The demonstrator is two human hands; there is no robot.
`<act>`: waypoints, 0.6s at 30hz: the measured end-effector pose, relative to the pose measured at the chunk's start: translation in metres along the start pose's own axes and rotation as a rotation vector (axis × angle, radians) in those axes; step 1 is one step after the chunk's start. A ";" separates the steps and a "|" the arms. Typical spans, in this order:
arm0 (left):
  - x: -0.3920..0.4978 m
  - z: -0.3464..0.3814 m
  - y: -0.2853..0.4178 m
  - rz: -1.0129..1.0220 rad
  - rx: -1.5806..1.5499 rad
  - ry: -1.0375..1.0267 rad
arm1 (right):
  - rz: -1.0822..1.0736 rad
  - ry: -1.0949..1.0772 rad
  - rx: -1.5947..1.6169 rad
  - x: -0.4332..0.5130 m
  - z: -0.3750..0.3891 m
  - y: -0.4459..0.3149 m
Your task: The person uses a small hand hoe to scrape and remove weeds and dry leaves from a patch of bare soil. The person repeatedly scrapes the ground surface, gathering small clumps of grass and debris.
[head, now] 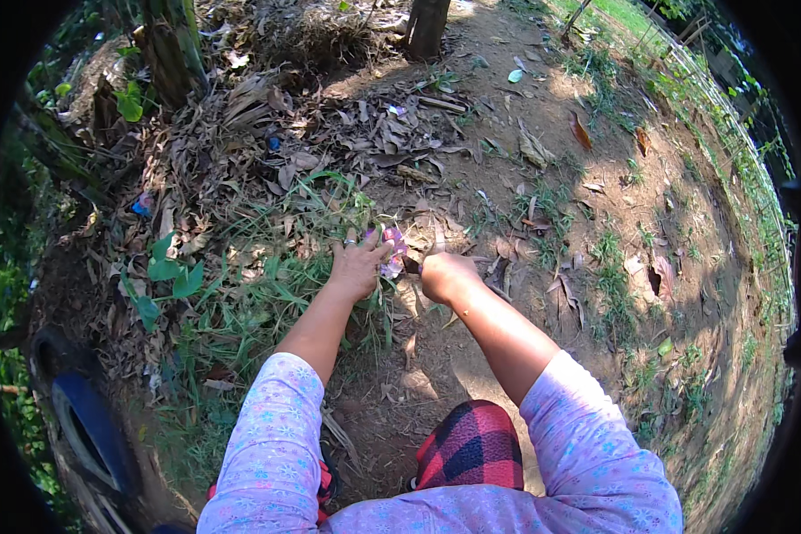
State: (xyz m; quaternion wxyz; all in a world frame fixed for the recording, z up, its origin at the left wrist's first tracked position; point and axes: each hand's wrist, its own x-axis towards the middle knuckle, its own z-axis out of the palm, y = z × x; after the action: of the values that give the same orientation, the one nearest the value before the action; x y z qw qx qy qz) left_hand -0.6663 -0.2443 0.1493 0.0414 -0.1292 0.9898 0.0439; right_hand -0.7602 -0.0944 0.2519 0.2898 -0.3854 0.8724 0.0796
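Note:
My left hand (360,267), with a ring on one finger, rests on a patch of green grass (260,287), its fingertips against a crumpled purple and pink wrapper (392,250). What lies under the palm is hidden. Just right of the wrapper, my right hand (448,275) is closed around the dark handle (412,265) of a tool; a curved blade-like part (437,233) seems to show above the fist, though its shape is hard to tell. Dry leaves and bare soil surround both hands.
Dry leaf litter (387,133) covers the ground ahead, with a tree trunk (427,30) behind it and a banana-like stem (170,53) at upper left. A broad-leaved green plant (187,280) grows left of the grass. Old tires (93,427) lie at lower left. A fence (741,127) runs along the right.

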 end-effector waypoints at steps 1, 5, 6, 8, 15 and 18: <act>0.011 0.016 0.008 0.022 0.028 -0.110 | -0.023 -0.014 -0.024 0.001 0.000 -0.005; 0.016 0.073 0.002 -0.083 -0.011 -0.214 | -0.024 0.040 -0.020 0.006 0.013 -0.016; 0.016 0.088 -0.008 -0.117 -0.004 -0.286 | -0.021 0.041 -0.020 0.004 0.014 -0.018; 0.001 0.095 -0.030 -0.187 -0.036 -0.267 | 0.006 0.049 0.008 0.000 0.017 -0.016; -0.057 0.100 -0.174 -0.432 0.136 -0.554 | 0.131 0.131 0.301 -0.023 0.067 0.029; -0.055 0.070 -0.213 -0.461 0.287 -0.680 | 0.238 0.109 0.561 -0.047 0.068 0.057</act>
State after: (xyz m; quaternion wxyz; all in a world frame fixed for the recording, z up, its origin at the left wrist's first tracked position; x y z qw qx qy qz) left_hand -0.5533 -0.4284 0.0690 0.3913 -0.3181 0.8611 -0.0646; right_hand -0.7454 -0.0012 0.2177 0.3263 -0.1890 0.9137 -0.1515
